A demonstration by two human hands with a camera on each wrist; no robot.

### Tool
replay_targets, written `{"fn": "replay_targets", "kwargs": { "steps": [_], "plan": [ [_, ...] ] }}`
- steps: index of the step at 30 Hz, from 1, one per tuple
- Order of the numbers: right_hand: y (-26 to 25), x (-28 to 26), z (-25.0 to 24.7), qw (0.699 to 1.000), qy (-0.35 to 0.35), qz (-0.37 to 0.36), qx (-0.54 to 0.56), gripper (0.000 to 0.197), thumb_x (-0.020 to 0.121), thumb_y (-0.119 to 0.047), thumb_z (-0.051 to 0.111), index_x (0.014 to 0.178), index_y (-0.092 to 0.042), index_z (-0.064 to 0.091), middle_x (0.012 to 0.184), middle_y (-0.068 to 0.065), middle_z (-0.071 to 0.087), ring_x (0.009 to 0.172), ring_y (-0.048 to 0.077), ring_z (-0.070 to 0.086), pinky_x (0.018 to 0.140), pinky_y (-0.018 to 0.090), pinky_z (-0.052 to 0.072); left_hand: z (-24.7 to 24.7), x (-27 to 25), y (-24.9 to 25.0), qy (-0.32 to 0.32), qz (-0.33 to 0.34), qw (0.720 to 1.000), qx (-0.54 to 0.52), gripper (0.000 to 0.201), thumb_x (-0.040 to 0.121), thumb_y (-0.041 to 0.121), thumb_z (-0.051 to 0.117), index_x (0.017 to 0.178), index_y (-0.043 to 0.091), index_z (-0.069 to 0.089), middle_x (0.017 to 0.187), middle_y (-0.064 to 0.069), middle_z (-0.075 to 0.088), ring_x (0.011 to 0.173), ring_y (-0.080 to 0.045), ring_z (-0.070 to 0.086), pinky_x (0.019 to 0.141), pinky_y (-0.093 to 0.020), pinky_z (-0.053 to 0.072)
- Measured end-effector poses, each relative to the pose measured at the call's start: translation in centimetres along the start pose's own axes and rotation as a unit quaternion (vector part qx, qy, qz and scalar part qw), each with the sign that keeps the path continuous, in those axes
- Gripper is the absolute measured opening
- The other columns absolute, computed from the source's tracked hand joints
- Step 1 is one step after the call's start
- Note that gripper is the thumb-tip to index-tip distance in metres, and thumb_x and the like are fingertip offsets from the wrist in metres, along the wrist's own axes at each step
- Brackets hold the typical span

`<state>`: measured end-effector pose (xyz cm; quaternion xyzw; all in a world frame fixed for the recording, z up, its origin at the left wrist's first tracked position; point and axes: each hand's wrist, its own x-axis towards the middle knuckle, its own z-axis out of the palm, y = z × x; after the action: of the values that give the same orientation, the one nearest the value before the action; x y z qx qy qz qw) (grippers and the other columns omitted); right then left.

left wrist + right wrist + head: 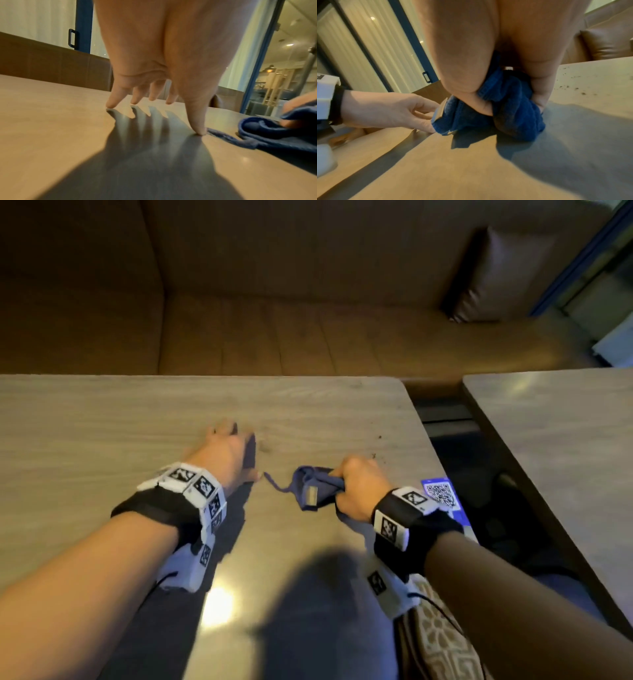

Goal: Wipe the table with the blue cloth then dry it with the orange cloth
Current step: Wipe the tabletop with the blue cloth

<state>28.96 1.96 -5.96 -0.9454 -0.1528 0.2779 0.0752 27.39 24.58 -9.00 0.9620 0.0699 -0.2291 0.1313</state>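
A crumpled blue cloth (pixel 313 487) lies on the wooden table (pixel 137 419), and my right hand (pixel 342 477) grips it in a fist, thumb pressed into the folds. The right wrist view shows the blue cloth (pixel 510 108) bunched under the right hand (pixel 513 105). A loose blue cord (pixel 275 482) trails left from it. My left hand (pixel 236 440) rests on the table with fingers spread and straight, holding nothing. In the left wrist view the left hand (pixel 184 116) has its thumb tip down beside the cord (pixel 223 136). Dark crumbs (pixel 375 455) lie just beyond the right hand.
A blue QR-code card (pixel 442 494) lies near the table's right edge. Tan patterned fabric (pixel 435 642) sits under my right forearm. A second table (pixel 565 440) stands to the right across a gap. A brown sofa (pixel 274 320) with a cushion (pixel 507 275) runs behind.
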Motion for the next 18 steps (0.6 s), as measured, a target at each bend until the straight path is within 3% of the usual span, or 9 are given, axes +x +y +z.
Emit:
{"fn": "replay_targets", "kwargs": {
  "steps": [3, 6, 7, 9, 11, 12, 15, 18],
  "plan": [
    [-0.4, -3.9, 1.9, 0.999, -0.031, -0.013, -0.002, 0.011, 0.084, -0.009, 0.058, 0.089, -0.013, 0.068, 0.083, 0.013, 0.061, 0.086, 0.032, 0.063, 0.065, 0.028, 0.045, 3.6, -4.4, 0.4, -0.008, -0.027, 0.999, -0.028, 0.1, 0.087, 0.066, 0.059, 0.16, 0.024, 0.006, 0.167, -0.005, -0.004, 0.151, -0.041, 0.003, 0.115, -0.063, 0.025],
    [-0.2, -5.7, 1.9, 0.998, -0.06, -0.032, 0.004, 0.011, 0.082, -0.004, 0.056, 0.078, -0.011, 0.063, 0.074, 0.012, 0.061, 0.076, 0.03, 0.061, 0.061, 0.03, 0.047, 4.9, -6.7, 0.5, -0.039, -0.015, 0.999, -0.014, 0.106, 0.08, 0.074, 0.062, 0.159, 0.025, 0.01, 0.167, -0.003, -0.002, 0.151, -0.043, -0.001, 0.113, -0.067, 0.023],
    [0.0, -5.7, 1.4, 0.998, -0.044, -0.044, 0.024, 0.012, 0.08, -0.003, 0.055, 0.078, -0.011, 0.065, 0.071, 0.012, 0.062, 0.074, 0.029, 0.062, 0.061, 0.032, 0.047, 4.9, -6.8, 0.4, -0.051, -0.01, 0.999, -0.002, 0.108, 0.078, 0.074, 0.065, 0.158, 0.025, 0.011, 0.167, -0.003, -0.003, 0.151, -0.044, -0.001, 0.113, -0.069, 0.022],
    [0.5, -4.2, -0.6, 0.994, 0.06, -0.05, 0.083, 0.02, 0.078, -0.003, 0.054, 0.081, -0.017, 0.069, 0.074, 0.012, 0.066, 0.075, 0.029, 0.062, 0.064, 0.033, 0.047, 4.5, -6.6, 0.6, -0.066, -0.005, 0.998, 0.012, 0.111, 0.075, 0.073, 0.069, 0.158, 0.023, 0.014, 0.167, -0.005, -0.001, 0.149, -0.047, 0.001, 0.109, -0.073, 0.024],
    [0.7, -1.5, -2.9, 0.981, 0.155, -0.021, 0.115, 0.018, 0.081, -0.004, 0.054, 0.073, -0.019, 0.06, 0.07, 0.01, 0.06, 0.068, 0.028, 0.055, 0.063, 0.032, 0.039, 4.3, -6.1, 0.8, -0.073, -0.004, 0.997, 0.013, 0.113, 0.073, 0.071, 0.072, 0.157, 0.021, 0.017, 0.165, -0.007, 0.004, 0.147, -0.05, 0.005, 0.106, -0.076, 0.027],
    [0.7, 0.2, -3.7, 0.98, 0.171, 0.0, 0.097, 0.014, 0.084, -0.007, 0.054, 0.076, -0.017, 0.059, 0.073, 0.009, 0.058, 0.068, 0.026, 0.052, 0.063, 0.03, 0.037, 4.3, -5.7, 0.9, -0.071, -0.002, 0.997, 0.016, 0.112, 0.072, 0.07, 0.073, 0.156, 0.02, 0.019, 0.164, -0.008, 0.006, 0.146, -0.051, 0.006, 0.105, -0.076, 0.028],
    [-0.4, 4.2, -3.8, 0.994, 0.1, 0.038, 0.008, 0.009, 0.087, -0.017, 0.056, 0.089, -0.009, 0.06, 0.083, 0.013, 0.059, 0.073, 0.028, 0.053, 0.063, 0.03, 0.04, 4.5, -5.6, 0.7, -0.067, -0.007, 0.997, 0.024, 0.111, 0.072, 0.069, 0.074, 0.155, 0.02, 0.02, 0.163, -0.01, 0.007, 0.146, -0.052, 0.007, 0.104, -0.077, 0.028],
    [-0.9, 4.5, -2.6, 0.996, 0.059, 0.021, -0.069, 0.011, 0.086, -0.017, 0.058, 0.082, -0.007, 0.056, 0.072, 0.011, 0.054, 0.071, 0.03, 0.053, 0.063, 0.032, 0.042, 4.5, -5.5, 0.8, -0.069, -0.006, 0.997, 0.029, 0.109, 0.07, 0.069, 0.075, 0.152, 0.019, 0.025, 0.159, -0.012, 0.014, 0.143, -0.053, 0.012, 0.102, -0.077, 0.031]
  ]
}}
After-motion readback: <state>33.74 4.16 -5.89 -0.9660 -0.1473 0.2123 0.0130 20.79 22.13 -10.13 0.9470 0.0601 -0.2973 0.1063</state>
